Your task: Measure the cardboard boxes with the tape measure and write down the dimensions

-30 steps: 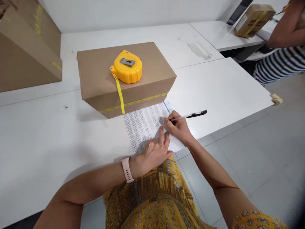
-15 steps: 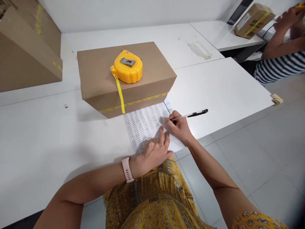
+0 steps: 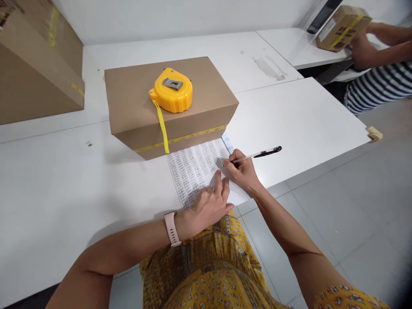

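My right hand grips a pen with a clear barrel and black end, its tip down at a sheet of paper. Columns of small handwriting cover much of that sheet, and its lower right part is blank. Flat on the paper rests my left hand, fingers stretched toward the pen tip. Just beyond the hands a closed cardboard box with yellow tape covers the sheet's far end. On the box lies a yellow tape measure, its yellow strap hanging over the front edge.
A larger cardboard box stands at the left on the white table. At the far right sits a person in a striped top, hands by a small taped box. A tan corner guard caps the table's right corner.
The person at the far right has lowered their hands from a yellow object to beside the small box. My hands and the pen have barely moved.
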